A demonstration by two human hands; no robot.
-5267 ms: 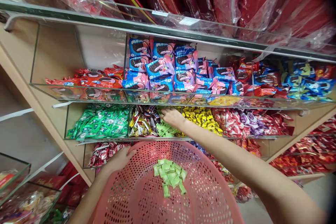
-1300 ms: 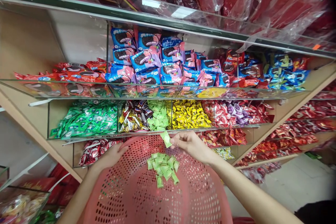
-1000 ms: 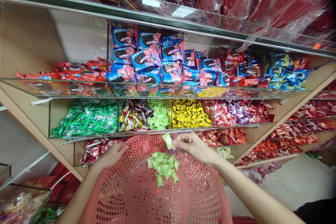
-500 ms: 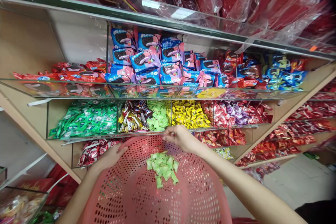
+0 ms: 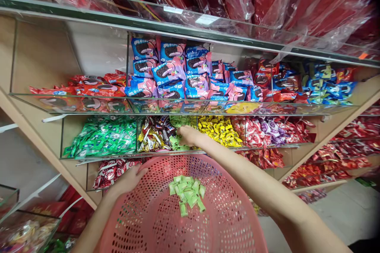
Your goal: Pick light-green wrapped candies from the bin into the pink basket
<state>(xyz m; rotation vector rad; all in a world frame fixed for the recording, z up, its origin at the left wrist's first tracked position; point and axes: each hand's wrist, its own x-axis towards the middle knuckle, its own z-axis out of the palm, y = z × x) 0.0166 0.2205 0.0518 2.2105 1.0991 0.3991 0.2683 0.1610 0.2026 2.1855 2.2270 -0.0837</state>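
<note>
"What's nearest?"
"A pink basket (image 5: 225,221), its near side running out of view. The left hand (image 5: 132,178) is clamped on its left rim."
"Any room inside?"
"Yes. The heap of pale green packets (image 5: 187,193) has perforated floor showing all around it."
"And past the far rim?"
"The lower shelf (image 5: 97,156), its front edge just beyond. The right hand (image 5: 190,136), well apart from the left, reaches over that edge, below the upper shelf (image 5: 190,106), into the matching green packets (image 5: 179,147). I can't tell whether its fingers have closed on one. Yellow-wrapped candies (image 5: 219,130) lie just to the right."
"Counts?"
"One basket, two hands. Roughly twenty packets in the heap; they overlap, so nothing exact. Too many yellow ones to count. Higher up, one yellow tag (image 5: 242,107) on the upper shelf's front, and blue-and-pink cookie packs (image 5: 170,71), over ten."
</note>
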